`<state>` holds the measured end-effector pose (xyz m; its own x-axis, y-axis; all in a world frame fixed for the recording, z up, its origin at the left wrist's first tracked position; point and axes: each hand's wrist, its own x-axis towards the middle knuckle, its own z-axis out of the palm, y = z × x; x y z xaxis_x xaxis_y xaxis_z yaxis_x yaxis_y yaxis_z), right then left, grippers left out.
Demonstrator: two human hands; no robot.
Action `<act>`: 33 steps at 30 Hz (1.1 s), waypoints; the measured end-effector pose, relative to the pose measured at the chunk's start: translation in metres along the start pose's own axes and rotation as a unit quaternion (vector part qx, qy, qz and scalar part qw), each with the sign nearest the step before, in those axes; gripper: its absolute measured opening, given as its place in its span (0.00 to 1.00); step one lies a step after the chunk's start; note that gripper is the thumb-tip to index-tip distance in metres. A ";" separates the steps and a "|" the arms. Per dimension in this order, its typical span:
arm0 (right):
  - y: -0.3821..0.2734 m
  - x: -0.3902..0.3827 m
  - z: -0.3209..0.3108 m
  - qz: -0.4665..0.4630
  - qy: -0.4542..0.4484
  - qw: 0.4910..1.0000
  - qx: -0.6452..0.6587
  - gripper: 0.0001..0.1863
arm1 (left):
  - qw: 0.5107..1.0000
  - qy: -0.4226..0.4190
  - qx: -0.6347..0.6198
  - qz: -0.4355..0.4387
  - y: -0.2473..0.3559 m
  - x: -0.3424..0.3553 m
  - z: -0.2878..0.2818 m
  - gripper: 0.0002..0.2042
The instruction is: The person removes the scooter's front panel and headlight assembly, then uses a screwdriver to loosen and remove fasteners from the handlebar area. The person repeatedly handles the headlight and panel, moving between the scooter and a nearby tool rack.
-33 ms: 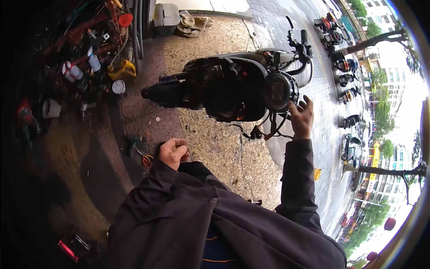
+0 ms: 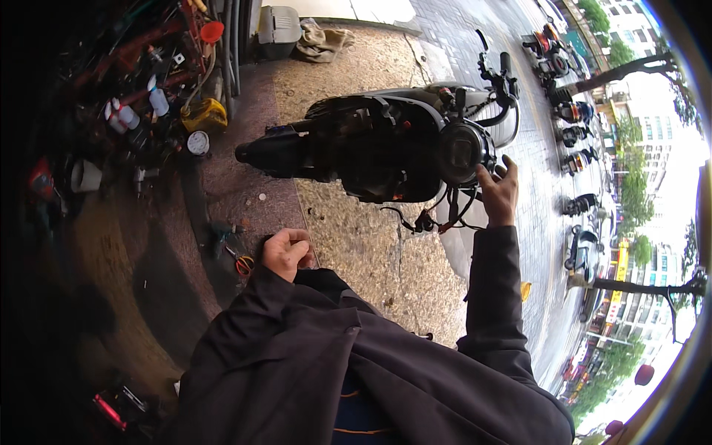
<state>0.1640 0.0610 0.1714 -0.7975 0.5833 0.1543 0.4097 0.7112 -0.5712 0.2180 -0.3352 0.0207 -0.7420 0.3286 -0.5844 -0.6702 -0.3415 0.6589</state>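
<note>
A dark motor scooter (image 2: 371, 148) with parts of its bodywork off stands in front of me. Its round instrument display (image 2: 460, 152) faces up near the handlebar (image 2: 506, 87). My right hand (image 2: 500, 196) is at the edge of this display, thumb against its rim and fingers spread apart. Loose wires and connectors (image 2: 426, 220) hang beside the display, left of that hand. Close to my body, my left hand (image 2: 288, 254) is closed, its fingers curled under the thumb; whatever it may hold is hidden. Orange-handled scissors (image 2: 244, 265) lie on the ground just left of it.
Bottles (image 2: 122, 115), a yellow jug (image 2: 204, 116), a white tub (image 2: 198, 143) and tools crowd the left side. A grey bin (image 2: 279, 32) and a cloth (image 2: 324, 42) sit beyond the scooter. Parked scooters (image 2: 575, 111) line the street at right.
</note>
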 end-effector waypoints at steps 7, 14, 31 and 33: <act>0.003 0.020 0.029 -0.020 -0.011 0.994 -0.110 0.53 | 0.999 0.043 0.002 0.018 -0.008 -0.018 0.000 0.10; -0.002 0.015 0.026 0.009 -0.010 0.997 -0.079 0.54 | 0.995 0.077 0.027 0.051 -0.010 -0.035 0.014 0.10; 0.005 -0.019 -0.067 -0.088 -0.014 0.895 0.437 0.33 | 0.988 0.120 0.030 0.090 -0.014 -0.072 0.042 0.10; -0.004 -0.035 -0.065 -0.071 -0.093 0.848 0.517 0.29 | 0.988 0.081 0.047 0.123 -0.010 -0.077 0.049 0.11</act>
<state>0.2193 0.0634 0.2205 -0.9018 0.3796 0.2065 -0.2276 -0.0108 -0.9737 0.2826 -0.3134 0.0819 -0.8804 0.0976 -0.4640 -0.4701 -0.3085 0.8270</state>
